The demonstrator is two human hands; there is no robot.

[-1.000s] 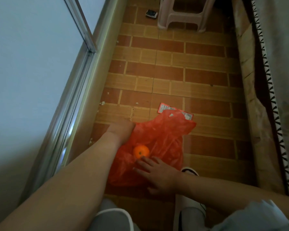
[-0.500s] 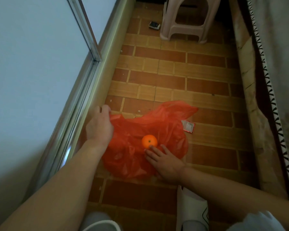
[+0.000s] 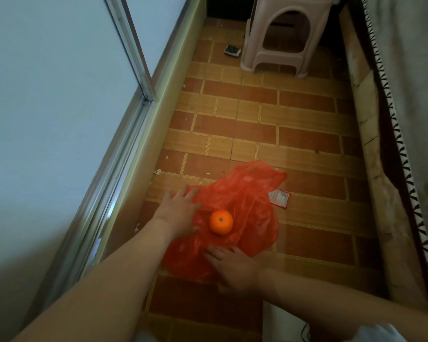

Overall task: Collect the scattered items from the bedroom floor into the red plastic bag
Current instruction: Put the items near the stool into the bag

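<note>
head view: both grips, left (image 3: 181, 213) and right (image 3: 232, 267), flat-fingered on red bag (image 3: 252, 206)

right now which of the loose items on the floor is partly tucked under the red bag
The red and white snack wrapper, at the red bag's right edge. The orange sits on top of the bag, and the small dark item lies far off by the stool.
</note>
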